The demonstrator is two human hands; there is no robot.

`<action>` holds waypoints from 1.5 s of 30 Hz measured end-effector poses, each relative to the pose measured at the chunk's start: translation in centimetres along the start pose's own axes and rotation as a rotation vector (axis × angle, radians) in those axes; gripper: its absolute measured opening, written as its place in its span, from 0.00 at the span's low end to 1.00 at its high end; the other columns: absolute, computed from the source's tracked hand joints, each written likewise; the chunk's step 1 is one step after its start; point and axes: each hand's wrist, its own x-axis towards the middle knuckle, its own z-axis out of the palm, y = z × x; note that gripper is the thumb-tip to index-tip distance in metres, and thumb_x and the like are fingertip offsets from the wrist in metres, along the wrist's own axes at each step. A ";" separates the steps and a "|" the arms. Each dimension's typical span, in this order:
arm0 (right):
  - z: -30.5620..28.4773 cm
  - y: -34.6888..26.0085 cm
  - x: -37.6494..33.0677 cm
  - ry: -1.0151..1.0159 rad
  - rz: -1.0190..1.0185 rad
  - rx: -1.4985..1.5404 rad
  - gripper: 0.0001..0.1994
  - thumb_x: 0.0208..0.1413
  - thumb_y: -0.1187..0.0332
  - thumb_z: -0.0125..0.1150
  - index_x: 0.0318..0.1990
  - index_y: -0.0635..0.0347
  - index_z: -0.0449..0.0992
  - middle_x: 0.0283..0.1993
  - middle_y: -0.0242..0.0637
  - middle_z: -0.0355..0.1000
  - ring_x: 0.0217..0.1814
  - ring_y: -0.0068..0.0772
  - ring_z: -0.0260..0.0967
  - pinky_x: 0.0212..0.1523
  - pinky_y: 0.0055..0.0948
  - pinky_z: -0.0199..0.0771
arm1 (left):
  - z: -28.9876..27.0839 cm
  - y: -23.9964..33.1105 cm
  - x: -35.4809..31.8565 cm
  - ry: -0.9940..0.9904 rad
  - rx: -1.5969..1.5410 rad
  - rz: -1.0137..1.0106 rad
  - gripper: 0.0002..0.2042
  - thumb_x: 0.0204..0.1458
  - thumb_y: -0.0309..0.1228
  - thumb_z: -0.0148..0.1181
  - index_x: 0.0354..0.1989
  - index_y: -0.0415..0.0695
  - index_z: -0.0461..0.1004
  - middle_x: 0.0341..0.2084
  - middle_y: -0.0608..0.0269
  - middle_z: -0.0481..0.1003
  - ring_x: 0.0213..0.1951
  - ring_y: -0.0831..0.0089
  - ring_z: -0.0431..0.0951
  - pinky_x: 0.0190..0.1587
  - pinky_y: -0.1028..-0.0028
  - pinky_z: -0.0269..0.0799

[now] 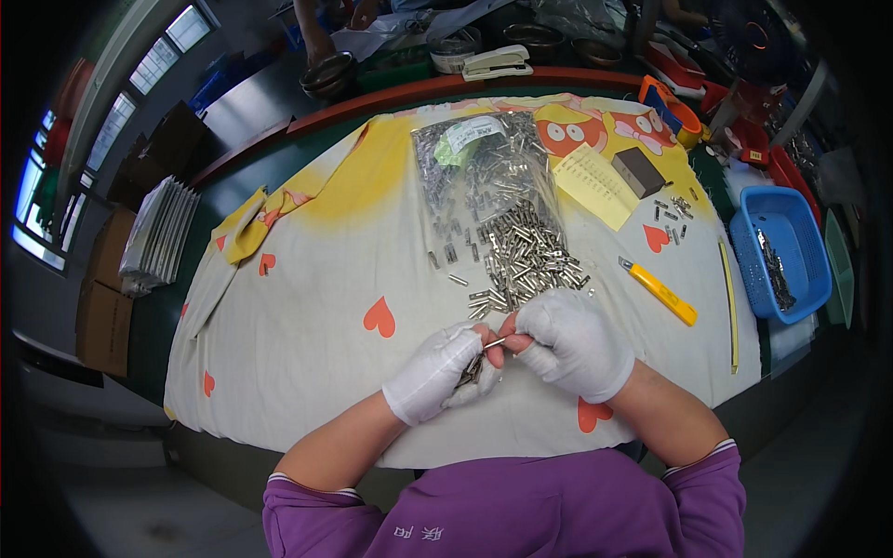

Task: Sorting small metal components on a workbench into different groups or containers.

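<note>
— What covers the surface [307, 279]?

— A pale cloth with red hearts. Near its front edge, the gloved left hand [437, 372] is curled around a bunch of small metal pins [471, 372].

— And the single pin [494, 343]?

— Pinched at both ends by the two hands, lying roughly left to right. The right hand [572, 342] is clamped on its right end; the pile of loose metal pins [530, 265] lies just behind.

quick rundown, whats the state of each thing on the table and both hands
left hand: gloved, closed on a bunch of small metal pieces
right hand: gloved, pinching one metal piece
clear bag: lying flat, open, metal parts spilling out
loose metal parts: heaped on the cloth
yellow utility knife: lying flat, untouched
blue basket: upright, a few parts inside
</note>
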 end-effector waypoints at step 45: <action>0.2 0.2 0.3 -0.285 0.067 -0.443 0.06 0.37 0.67 0.62 0.22 0.57 0.73 0.23 0.36 0.66 0.28 0.41 0.66 0.28 0.38 0.66 | -0.7 0.1 0.6 0.107 -0.297 -0.024 0.13 0.61 0.33 0.38 0.44 0.38 0.65 0.16 0.64 0.66 0.07 0.82 0.50 0.10 0.81 0.46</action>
